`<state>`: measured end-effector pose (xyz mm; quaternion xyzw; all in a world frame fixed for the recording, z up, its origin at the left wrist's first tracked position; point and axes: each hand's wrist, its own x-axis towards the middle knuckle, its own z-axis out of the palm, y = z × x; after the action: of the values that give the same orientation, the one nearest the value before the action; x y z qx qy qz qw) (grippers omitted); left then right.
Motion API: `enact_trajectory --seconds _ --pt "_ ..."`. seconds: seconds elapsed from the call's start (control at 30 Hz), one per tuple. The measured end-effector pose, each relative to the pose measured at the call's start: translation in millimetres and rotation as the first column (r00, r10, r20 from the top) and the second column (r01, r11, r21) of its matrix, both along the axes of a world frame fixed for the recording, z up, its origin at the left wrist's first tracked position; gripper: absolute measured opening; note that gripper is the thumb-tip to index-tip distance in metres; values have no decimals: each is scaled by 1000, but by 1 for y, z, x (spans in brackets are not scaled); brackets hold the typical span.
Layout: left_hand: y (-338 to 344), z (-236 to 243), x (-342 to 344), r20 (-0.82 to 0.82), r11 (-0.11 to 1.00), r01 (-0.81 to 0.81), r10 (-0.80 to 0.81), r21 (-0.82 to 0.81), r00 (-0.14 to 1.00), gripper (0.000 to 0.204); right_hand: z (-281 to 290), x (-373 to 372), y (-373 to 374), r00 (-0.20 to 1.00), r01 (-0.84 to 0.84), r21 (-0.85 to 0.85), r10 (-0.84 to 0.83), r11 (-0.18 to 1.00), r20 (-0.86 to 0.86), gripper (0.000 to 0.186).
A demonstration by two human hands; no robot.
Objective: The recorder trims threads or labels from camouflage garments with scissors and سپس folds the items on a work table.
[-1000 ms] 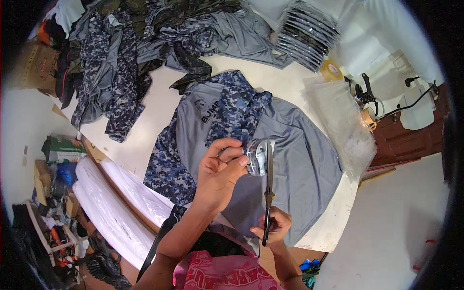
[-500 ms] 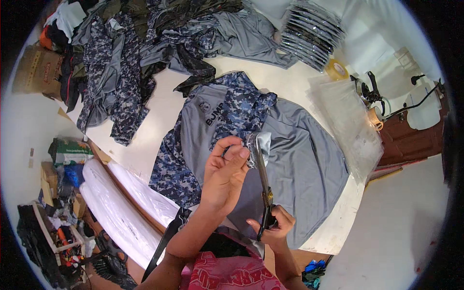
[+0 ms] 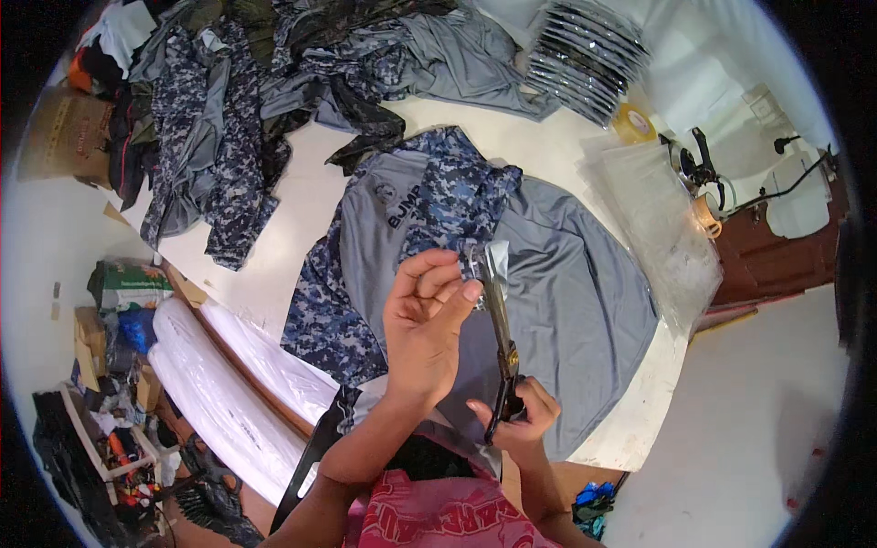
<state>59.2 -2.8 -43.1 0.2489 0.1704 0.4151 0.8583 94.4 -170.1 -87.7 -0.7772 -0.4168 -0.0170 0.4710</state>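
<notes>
Pinched between the fingertips of my left hand (image 3: 422,333) is a small white and clear strip with dark marks (image 3: 471,260); its exact kind is too small to make out. My right hand (image 3: 525,416) grips the black handles of a pair of scissors (image 3: 498,329). The blades point away from me and run alongside the strip, close to my left fingertips. Below both hands a grey shirt with blue camouflage sleeves and collar (image 3: 575,274) lies spread on the white table (image 3: 320,196). Dark print shows on its chest.
Grey and camouflage garments (image 3: 219,137) lie heaped at the far left. A stack of bagged garments (image 3: 585,64), a tape roll (image 3: 632,123) and clear plastic bags (image 3: 653,228) are at the far right. White wrapped rolls (image 3: 224,402) lean against the table's left side.
My left hand has tilted slightly, its fingers more spread, with the strip still pinched. The scissors have shifted a little around the strip. The whole view has moved slightly.
</notes>
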Motion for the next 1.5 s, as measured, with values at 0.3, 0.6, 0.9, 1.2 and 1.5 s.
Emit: enact_trajectory --seconds 0.3,0.6,0.9,1.2,1.5 --pt "-3 5 -9 -68 971 -124 140 204 988 39 8 -5 1 999 -38 18 38 999 21 49" --pt "-5 7 -9 -31 968 -133 143 214 989 38 4 -5 -3 999 -30 35 28 999 42 51" --pt "0 4 -17 7 959 -148 151 240 989 36 1 -8 -7 998 19 45 -16 999 -62 44" --pt "20 -3 -48 -79 980 92 -79 179 994 25 1 10 -1 708 59 153 67 986 -703 28" --pt "26 -24 -93 -482 910 88 131 405 866 17 -21 17 23 559 -128 246 274 961 -782 37"
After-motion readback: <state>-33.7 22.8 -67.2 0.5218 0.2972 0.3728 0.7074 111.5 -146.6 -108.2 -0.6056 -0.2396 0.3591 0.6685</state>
